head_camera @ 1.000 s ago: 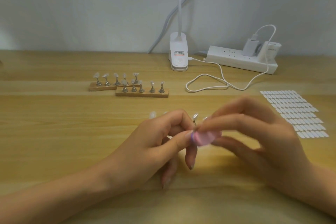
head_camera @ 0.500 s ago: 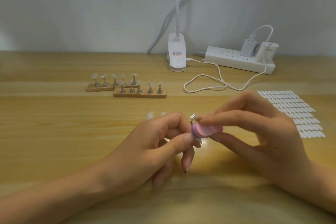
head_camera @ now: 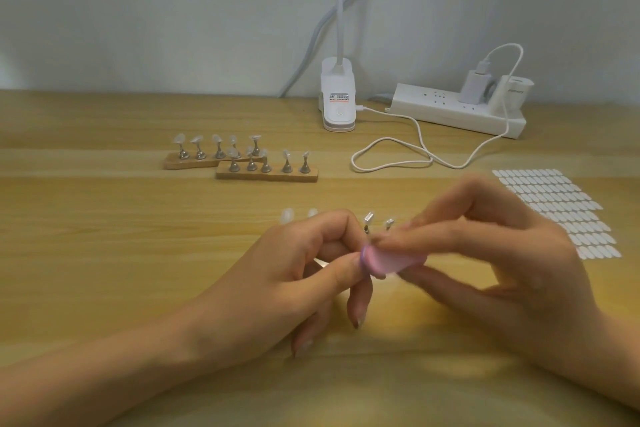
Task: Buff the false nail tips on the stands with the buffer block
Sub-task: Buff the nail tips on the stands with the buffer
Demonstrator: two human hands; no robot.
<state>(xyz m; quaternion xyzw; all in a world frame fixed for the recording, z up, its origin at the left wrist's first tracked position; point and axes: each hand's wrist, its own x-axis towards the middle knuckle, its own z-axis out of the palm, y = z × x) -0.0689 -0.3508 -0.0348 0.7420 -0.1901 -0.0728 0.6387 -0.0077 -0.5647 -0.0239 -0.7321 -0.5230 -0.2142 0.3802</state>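
The right hand [head_camera: 502,253] pinches the pink buffer block [head_camera: 391,262] between thumb and fingertips, its end touching the left hand's [head_camera: 277,274] thumb tip. The left hand pinches a small item [head_camera: 363,258], mostly hidden, low over the desk [head_camera: 104,253]. Farther back, two wooden stands [head_camera: 266,175] lie side by side, overlapping, each carrying a row of false nail tips [head_camera: 286,154] on metal pegs.
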